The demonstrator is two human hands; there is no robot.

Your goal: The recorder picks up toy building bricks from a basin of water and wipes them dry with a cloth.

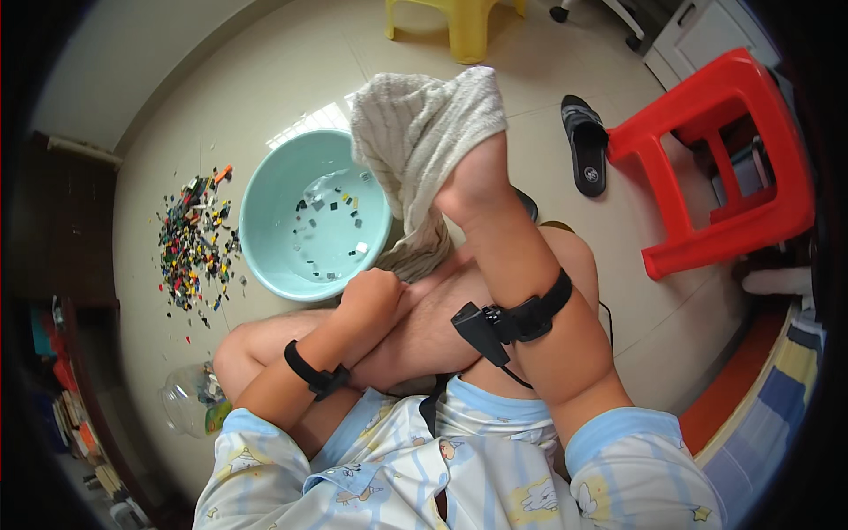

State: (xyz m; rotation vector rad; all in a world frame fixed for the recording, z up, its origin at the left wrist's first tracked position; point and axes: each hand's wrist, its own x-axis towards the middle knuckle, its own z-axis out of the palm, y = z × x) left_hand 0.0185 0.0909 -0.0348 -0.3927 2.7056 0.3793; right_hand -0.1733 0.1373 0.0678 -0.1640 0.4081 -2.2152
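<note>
A pale grey ribbed towel [424, 126] hangs over my right hand [467, 182], which is raised beyond my legs. The towel covers its fingers, and only the heel of the hand and the wrist show. The cloth's lower end reaches down beside my shin. My left hand [374, 298] is curled in a fist against my crossed leg, at the near rim of a light blue plastic basin [248, 258]. Its fingertips are hidden, so anything inside it is out of sight. Several small toy bricks [333, 207], mostly grey and black, lie in the water in the basin.
A heap of mixed toy bricks [192, 245] spreads over the tiled floor left of the basin. A clear plastic jar [182, 401] lies near my left knee. To the right are a black slide sandal [588, 149] and a red plastic stool [676, 205]; a yellow stool [467, 30] stands ahead.
</note>
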